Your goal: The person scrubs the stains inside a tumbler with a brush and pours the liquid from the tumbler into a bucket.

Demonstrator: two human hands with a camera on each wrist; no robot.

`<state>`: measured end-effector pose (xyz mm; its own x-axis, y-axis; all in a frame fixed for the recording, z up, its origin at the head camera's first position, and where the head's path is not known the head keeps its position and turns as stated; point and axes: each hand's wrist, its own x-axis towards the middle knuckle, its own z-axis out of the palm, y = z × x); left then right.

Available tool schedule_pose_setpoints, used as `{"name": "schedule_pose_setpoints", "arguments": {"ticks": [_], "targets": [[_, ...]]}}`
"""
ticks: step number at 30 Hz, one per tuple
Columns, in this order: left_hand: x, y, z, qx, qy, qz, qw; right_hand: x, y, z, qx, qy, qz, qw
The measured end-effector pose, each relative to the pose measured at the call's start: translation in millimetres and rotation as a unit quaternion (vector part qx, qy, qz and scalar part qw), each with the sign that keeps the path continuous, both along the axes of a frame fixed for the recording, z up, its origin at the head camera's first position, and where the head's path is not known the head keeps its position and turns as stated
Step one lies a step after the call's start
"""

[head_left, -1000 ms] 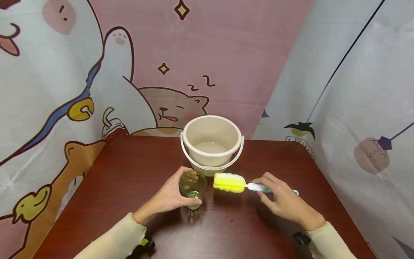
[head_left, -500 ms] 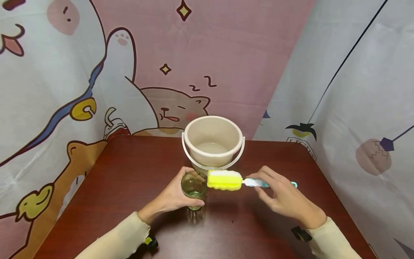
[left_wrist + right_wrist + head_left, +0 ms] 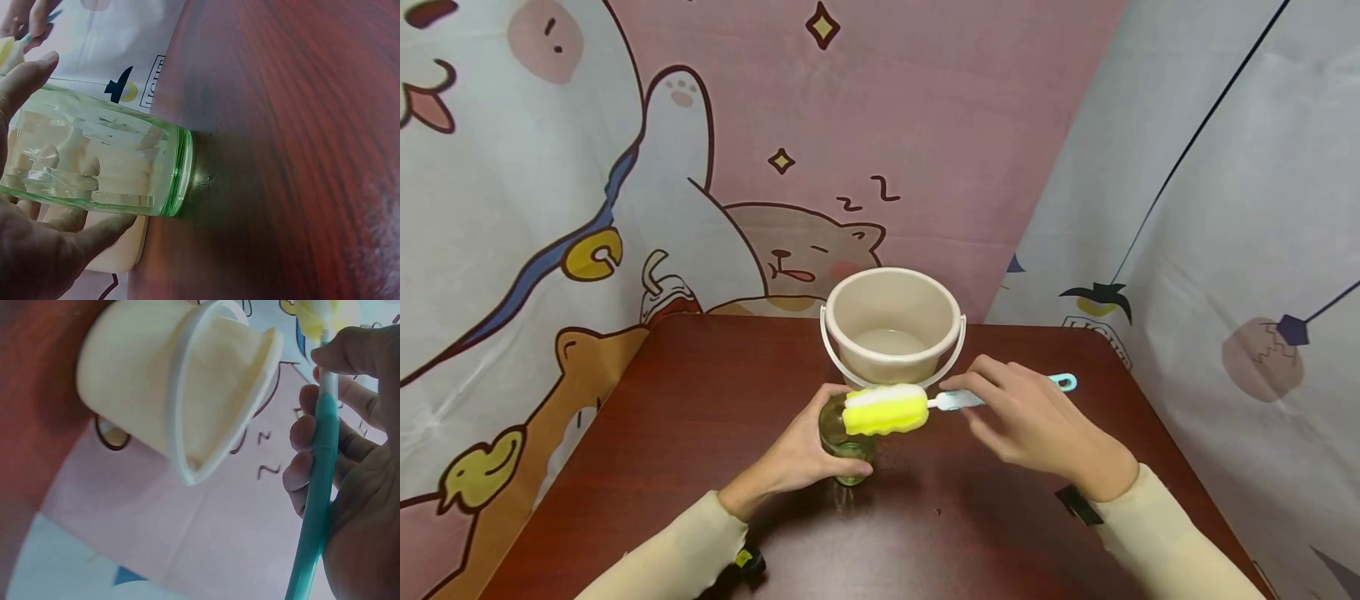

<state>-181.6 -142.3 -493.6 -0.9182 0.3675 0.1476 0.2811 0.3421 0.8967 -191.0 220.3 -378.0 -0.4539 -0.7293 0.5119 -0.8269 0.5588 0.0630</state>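
Note:
My left hand grips a green-tinted drinking glass upright at the middle of the table, thumb on the near side and fingers behind. My right hand holds a sponge bottle brush by its white and teal handle, thumb and fingers curled round it. The yellow and white sponge head points left and overlaps the mouth of the glass in the head view, hiding part of the rim. In the left wrist view the sponge's edge shows by the left thumb, at the glass's open end.
A cream bucket with its white handle hanging in front stands just behind the glass, a little liquid at its bottom. The dark red wooden table meets cartoon-printed cloth at the back and sides. Small dark drops lie on the tabletop.
My right hand has moved left and up with the brush, bringing the sponge head from beside the glass to over its mouth. The left hand and glass have stayed nearly still.

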Motion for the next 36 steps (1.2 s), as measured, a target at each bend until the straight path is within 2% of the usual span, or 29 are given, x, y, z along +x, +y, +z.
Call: {"name": "schedule_pose_setpoints", "arguments": {"ticks": [3, 8, 14, 19, 23, 30, 36], "targets": [[0.9, -0.5, 0.3, -0.008, 0.004, 0.001, 1.0000, -1.2, -10.3, 11.9, 0.029, 0.025, 0.003, 0.9992], [0.2, -0.4, -0.4, 0.005, 0.008, -0.006, 0.9999, -1.3, -26.1, 32.5, 0.090, 0.069, 0.009, 0.9935], [-0.7, -0.3, -1.0, -0.018, 0.027, 0.007, 0.9995, -4.3, -47.1, 56.6, 0.152, 0.150, 0.022, 0.9767], [-1.6, 0.3, 0.8, -0.051, 0.046, 0.015, 0.9975, -5.6, -65.7, 72.7, 0.202, 0.189, 0.029, 0.9606], [-1.7, 1.2, 1.1, -0.071, 0.053, 0.020, 0.9958, -5.5, -79.3, 80.5, 0.227, 0.209, 0.036, 0.9505], [-1.2, 1.1, -1.2, -0.095, 0.041, 0.024, 0.9943, -7.9, -95.0, 85.1, 0.258, 0.231, 0.048, 0.9369], [0.2, 1.0, -3.3, -0.105, 0.037, 0.026, 0.9934, -6.5, -105.9, 91.6, 0.290, 0.230, 0.058, 0.9271]]}}
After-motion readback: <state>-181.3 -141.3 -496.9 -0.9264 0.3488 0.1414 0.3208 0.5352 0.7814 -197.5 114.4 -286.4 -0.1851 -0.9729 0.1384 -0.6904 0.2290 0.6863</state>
